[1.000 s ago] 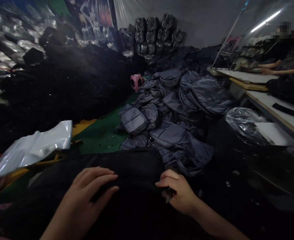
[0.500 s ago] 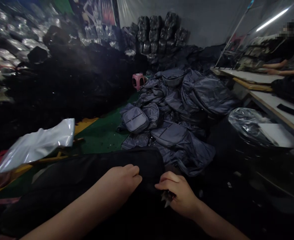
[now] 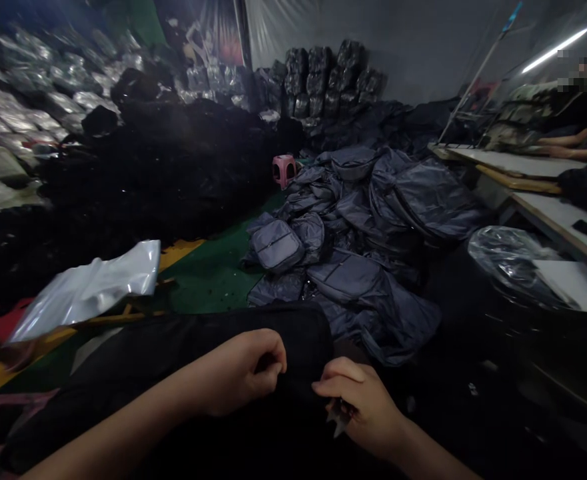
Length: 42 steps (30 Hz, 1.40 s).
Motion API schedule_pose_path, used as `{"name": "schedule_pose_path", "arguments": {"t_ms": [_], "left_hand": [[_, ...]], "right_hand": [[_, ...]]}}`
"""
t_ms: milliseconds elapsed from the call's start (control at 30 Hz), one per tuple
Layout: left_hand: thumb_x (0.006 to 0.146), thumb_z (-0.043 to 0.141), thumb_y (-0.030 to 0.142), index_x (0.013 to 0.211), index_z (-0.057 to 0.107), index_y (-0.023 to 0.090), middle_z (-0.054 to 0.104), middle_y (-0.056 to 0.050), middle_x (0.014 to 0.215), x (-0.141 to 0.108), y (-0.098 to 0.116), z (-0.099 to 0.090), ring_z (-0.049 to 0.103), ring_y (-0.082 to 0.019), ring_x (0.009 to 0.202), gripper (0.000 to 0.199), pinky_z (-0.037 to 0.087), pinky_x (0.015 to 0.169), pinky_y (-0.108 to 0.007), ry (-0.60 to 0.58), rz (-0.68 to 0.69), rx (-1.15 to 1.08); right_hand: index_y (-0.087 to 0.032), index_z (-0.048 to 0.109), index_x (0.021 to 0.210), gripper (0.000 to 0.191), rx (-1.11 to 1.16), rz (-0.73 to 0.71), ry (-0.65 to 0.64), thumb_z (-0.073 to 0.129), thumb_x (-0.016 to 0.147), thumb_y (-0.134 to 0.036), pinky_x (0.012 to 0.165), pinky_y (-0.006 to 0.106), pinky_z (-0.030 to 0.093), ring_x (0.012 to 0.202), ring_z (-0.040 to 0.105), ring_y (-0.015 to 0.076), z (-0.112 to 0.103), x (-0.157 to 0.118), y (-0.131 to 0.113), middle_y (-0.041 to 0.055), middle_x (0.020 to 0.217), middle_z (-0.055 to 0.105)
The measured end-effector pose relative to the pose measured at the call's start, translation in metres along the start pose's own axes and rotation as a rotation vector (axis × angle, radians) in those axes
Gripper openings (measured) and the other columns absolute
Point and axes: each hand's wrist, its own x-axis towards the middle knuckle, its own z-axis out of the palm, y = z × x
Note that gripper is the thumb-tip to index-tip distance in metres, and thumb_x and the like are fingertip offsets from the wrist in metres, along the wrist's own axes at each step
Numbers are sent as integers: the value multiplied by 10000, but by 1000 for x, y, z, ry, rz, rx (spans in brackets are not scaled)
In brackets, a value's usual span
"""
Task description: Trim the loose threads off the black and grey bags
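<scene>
A black fabric bag lies across my lap, dark and creased, with its details hard to make out. My left hand is curled closed on its top edge, pinching the cloth. My right hand rests at the bag's right end, fingers bent around a small pointed metal-looking object. That object is partly hidden by my fingers and could be small snips, though I cannot tell exactly.
A heap of grey backpacks lies on green flooring ahead. A white plastic sheet sits left, before a huge black pile. A pink stool stands beyond. Right, a co-worker's arms rest on a white worktable.
My left hand has moved right along the bag and curled tighter on its edge. My right hand stays at the bag's end with the small object. The view has shifted slightly.
</scene>
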Motion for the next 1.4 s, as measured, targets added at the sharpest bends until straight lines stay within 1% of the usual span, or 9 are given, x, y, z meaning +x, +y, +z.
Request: {"name": "schedule_pose_path", "arguments": {"t_ms": [100,267,433,600,933,1100,1167,1300,1400], "left_hand": [[746,449,170,794,562,195,573,9,805,-1,2,1,518,-128,732,125,393,642,-230,9,-1,-30],[773,442,182,799,532,191,546,7,789,-1,-3,14,494,-126,714,95,379,645,-237,163,4,-22],[812,426,233,805,527,187,530,11,754,1,-11,28,471,-127,696,112,375,624,-234,204,-30,-135],[819,421,250,814,529,178,528,8,755,2,-12,35,464,-130,696,130,381,638,-241,237,-53,-187],[817,424,224,816,535,183,527,13,757,0,-16,43,470,-129,707,118,377,642,-239,249,-32,-213],[812,423,214,802,528,184,533,9,762,1,-20,48,481,-131,709,110,387,647,-245,265,-34,-182],[812,422,220,794,526,184,546,5,768,1,-21,50,497,-132,716,111,401,659,-247,285,-36,-180],[821,406,279,819,507,195,540,25,657,-6,-18,38,518,-129,605,132,410,559,-237,325,-124,-197],[820,411,354,905,518,203,554,35,605,-18,-21,1,538,-140,560,203,419,543,-249,571,-242,-73]], "right_hand": [[-263,622,1028,369,-15,16,-40,515,732,-69,567,225,439,662,582,125,1,-2,2,24,905,603],[-264,597,1065,292,-52,48,-106,603,786,-180,682,262,436,779,586,149,-12,2,-2,31,981,593],[-254,549,1045,432,103,263,-120,751,694,-404,628,238,432,731,559,141,-37,20,-20,7,968,566],[-223,539,935,123,9,347,-97,603,845,-277,651,247,406,744,531,140,-40,39,-36,-4,895,551],[-229,589,823,82,-83,297,-131,669,808,-236,649,233,368,775,519,132,-16,52,-44,-30,839,542],[-228,586,833,71,-39,319,-140,652,821,-250,656,240,371,765,520,129,-18,47,-41,-28,843,545],[-238,585,887,181,-21,317,-164,713,764,-272,673,242,376,807,519,140,-21,42,-41,-29,881,551],[-268,582,976,437,-75,250,-274,825,615,-311,687,254,370,875,500,168,-25,32,-43,-35,935,558],[-280,583,1004,350,-159,156,-336,747,697,-246,667,267,349,866,486,173,-23,26,-44,-28,923,561]]}}
